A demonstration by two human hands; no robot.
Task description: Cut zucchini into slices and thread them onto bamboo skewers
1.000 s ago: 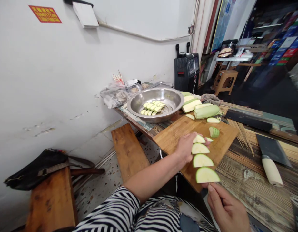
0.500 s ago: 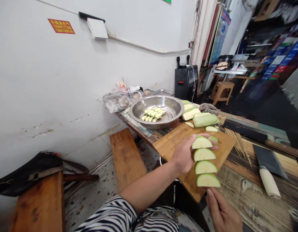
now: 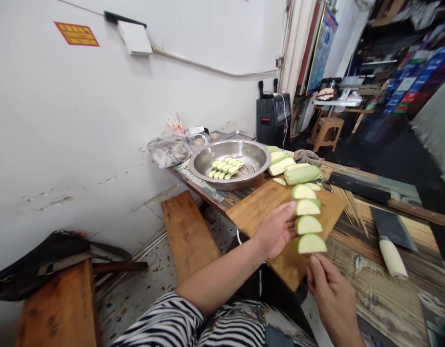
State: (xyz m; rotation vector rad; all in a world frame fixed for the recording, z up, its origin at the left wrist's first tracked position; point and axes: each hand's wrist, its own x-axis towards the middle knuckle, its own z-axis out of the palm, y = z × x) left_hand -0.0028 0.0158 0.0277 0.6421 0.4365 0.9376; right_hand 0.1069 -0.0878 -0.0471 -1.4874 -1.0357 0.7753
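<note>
A skewer carrying several half-round zucchini slices (image 3: 309,224), green-rimmed and pale inside, stands in front of me over the wooden cutting board (image 3: 251,207). My right hand (image 3: 333,291) pinches the skewer's lower end just under the nearest slice. At the left edge of the upper slices, my left hand (image 3: 276,231) is closed with thumb and fingers on a slice; its fingertips are partly hidden. Behind the board lies a thick piece of peeled zucchini (image 3: 302,174) with a loose slice (image 3: 279,181) beside it. Finished-looking zucchini skewers (image 3: 227,167) rest inside a steel basin (image 3: 197,168).
Bare bamboo skewers (image 3: 352,207) lie right of the board. Farther right are a cleaver with a pale handle (image 3: 393,258) and a knife with a brown handle (image 3: 419,212). Plastic bags (image 3: 170,150) sit behind the basin. A wooden bench (image 3: 186,231) stands left of the table.
The skewered slices have moved up and away from me with my right hand. My left hand's outstretched fingers have drawn in to the slices' left side. The view has shifted slightly.
</note>
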